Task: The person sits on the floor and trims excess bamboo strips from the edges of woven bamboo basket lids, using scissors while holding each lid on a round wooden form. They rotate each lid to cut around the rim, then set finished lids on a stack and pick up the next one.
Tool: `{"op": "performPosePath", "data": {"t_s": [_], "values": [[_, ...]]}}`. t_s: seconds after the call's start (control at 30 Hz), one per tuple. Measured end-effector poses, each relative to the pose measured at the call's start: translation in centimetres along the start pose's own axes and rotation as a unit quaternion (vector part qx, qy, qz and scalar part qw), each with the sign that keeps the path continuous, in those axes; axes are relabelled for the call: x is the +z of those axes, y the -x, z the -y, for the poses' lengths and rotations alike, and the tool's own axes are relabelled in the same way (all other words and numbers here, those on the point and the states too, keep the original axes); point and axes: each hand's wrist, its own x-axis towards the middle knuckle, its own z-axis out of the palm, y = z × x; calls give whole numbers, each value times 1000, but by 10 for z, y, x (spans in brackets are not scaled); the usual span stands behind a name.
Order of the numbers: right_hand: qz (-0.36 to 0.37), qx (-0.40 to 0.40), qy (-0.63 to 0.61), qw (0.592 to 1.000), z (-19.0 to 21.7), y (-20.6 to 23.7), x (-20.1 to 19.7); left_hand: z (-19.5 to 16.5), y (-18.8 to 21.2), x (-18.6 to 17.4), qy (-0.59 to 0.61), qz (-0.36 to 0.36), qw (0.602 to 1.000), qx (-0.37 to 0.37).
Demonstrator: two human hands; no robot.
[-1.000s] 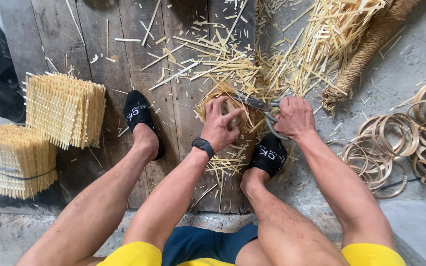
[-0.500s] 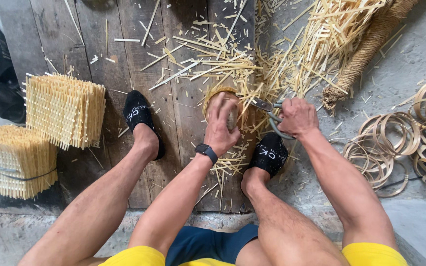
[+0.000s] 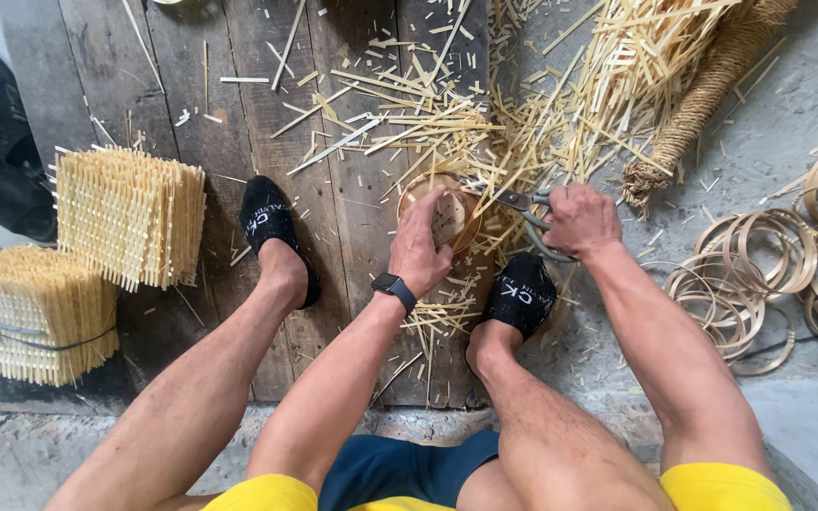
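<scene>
Both hands are busy trimming: your left hand (image 3: 425,241) grips the basket (image 3: 447,222), your right hand (image 3: 579,220) is clamped on shears (image 3: 527,218), so I judge you must next turn it carefully.

A small round woven bamboo basket (image 3: 449,220) stands tilted on the wooden floorboards (image 3: 191,104), its pale woven bottom turned up toward the camera, its brown hoop rim showing around the left and upper edge; loose strip ends stick out from its right side; metal shears (image 3: 525,210) with grey looped handles lie level, the blades touching those strip ends.
</scene>
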Motion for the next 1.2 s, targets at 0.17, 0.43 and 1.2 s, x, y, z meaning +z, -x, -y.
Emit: {"op": "performPosePath", "data": {"t_s": [0.17, 0.43, 1.2], "values": [[-223, -94, 24, 970, 4, 2, 0, 2, -4, -3, 4, 21, 999, 27], [-45, -23, -9, 999, -5, -3, 4, 7, -2, -7, -63, 34, 997, -37], [-210, 207, -118, 948, -17, 6, 6, 32, -40, -23, 39, 64, 988, -137]]}}
